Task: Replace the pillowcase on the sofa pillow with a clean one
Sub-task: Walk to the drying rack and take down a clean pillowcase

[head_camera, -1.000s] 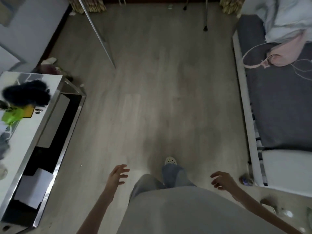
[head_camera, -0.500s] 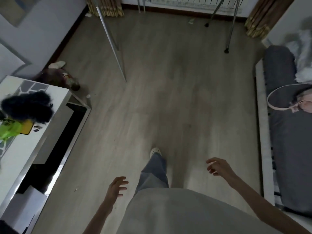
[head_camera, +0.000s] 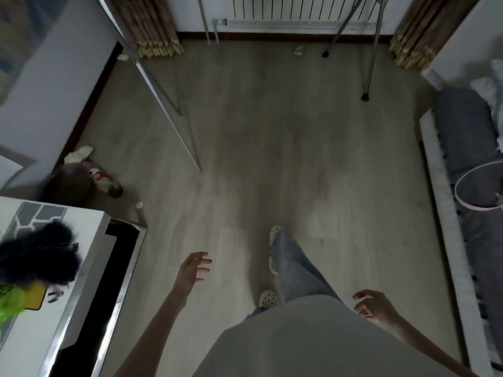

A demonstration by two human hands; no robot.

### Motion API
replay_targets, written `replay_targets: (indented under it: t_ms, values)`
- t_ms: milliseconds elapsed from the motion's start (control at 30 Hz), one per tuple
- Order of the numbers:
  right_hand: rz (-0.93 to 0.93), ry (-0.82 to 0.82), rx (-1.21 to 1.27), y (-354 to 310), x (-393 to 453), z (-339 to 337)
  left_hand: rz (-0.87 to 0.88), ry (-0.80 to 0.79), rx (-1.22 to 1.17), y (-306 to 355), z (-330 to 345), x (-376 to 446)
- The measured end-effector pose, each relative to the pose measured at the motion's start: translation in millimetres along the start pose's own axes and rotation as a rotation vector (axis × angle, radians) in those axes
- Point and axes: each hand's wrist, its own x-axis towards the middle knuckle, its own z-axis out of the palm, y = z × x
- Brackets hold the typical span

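Observation:
I stand on a grey wooden floor, walking. My left hand (head_camera: 193, 270) hangs in front of me with relaxed fingers and holds nothing. My right hand (head_camera: 374, 306) hangs by my hip with loosely curled fingers, also holding nothing. The sofa (head_camera: 468, 164) with a dark grey cover runs along the right edge. A white bundle of cloth (head_camera: 490, 91) lies at its far end. No pillow or pillowcase is plainly visible.
A white table (head_camera: 89, 240) with a chrome frame stands at the left, carrying a black fluffy thing (head_camera: 38, 257) and a green item (head_camera: 11, 303). Metal rack legs (head_camera: 168, 104) slant across the floor; more legs (head_camera: 370, 63) stand by the radiator (head_camera: 294, 12). Bottles (head_camera: 106, 183) lie by the left wall.
I have stepped forward and the view has tilted up toward the radiator. The sofa slid toward the right edge. My left hand swung forward and my right hand swung back.

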Motion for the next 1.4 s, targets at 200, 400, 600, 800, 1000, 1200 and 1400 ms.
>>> replay_targets:
  t_ms: [200,400,600,800,1000,1200,1400]
  values:
    - [-0.101,-0.04,-0.001,-159,36,3,-0.019,0.006,0.006,81,-6,78]
    - [-0.28,-0.075,-0.038,-349,45,5,-0.107,0.027,-0.059,155,-6,143]
    - [-0.432,-0.072,-0.028,-515,51,9,-0.154,0.029,-0.1,231,-13,203]
    - [-0.537,0.008,0.062,-657,77,10,0.115,-0.073,-0.023,386,-26,307]
    - [-0.606,0.09,0.243,-791,68,-2,0.366,-0.17,-0.034,584,-21,378]
    - [-0.779,0.169,0.422,-903,30,-51,0.549,-0.272,-0.061,737,19,395]
    - [-0.956,0.263,0.519,-985,1,-124,0.787,-0.365,-0.161,813,49,382]
